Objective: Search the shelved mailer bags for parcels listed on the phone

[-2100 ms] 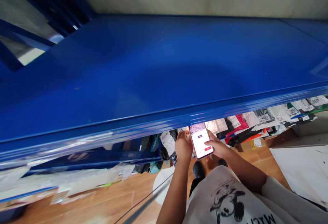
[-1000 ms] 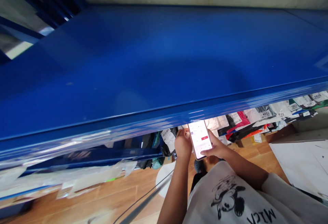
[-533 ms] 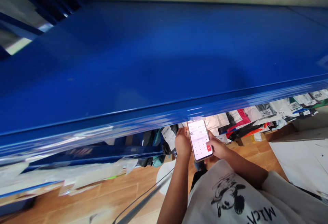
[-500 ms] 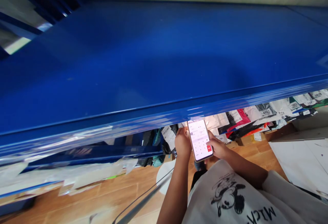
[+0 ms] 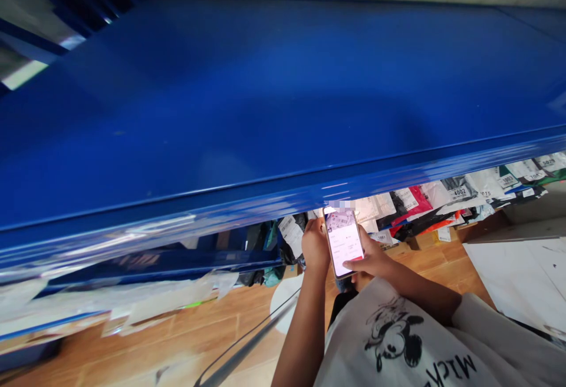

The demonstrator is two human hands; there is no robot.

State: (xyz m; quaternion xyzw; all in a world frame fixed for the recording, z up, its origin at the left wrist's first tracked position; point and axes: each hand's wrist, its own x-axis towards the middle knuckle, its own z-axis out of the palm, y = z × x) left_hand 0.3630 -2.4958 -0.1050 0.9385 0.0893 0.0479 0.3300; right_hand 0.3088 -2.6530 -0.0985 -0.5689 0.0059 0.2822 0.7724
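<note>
A smartphone [image 5: 342, 239] is held upright between both my hands, just below the front edge of the blue shelf. Its lit screen shows a label picture at the top and a white form beneath. My left hand [image 5: 316, 245] wraps round the phone's left side, fingers curled behind it. From the other side my right hand [image 5: 369, 257] grips the phone, with the thumb lying across the lower part of the screen. The fingers behind the phone are hidden.
A wide blue metal shelf [image 5: 274, 92] spans the view above my hands. Packed parcels with numbered labels [image 5: 460, 191] line a lower shelf to the right. White sheeting [image 5: 132, 298] hangs at left. A slanted pole [image 5: 247, 348] and a white round object [image 5: 283, 301] stand over the wooden floor [image 5: 212, 331].
The phone's number keypad has gone from the screen, and a label picture now shows at its top. My right thumb has moved left and down across the screen.
</note>
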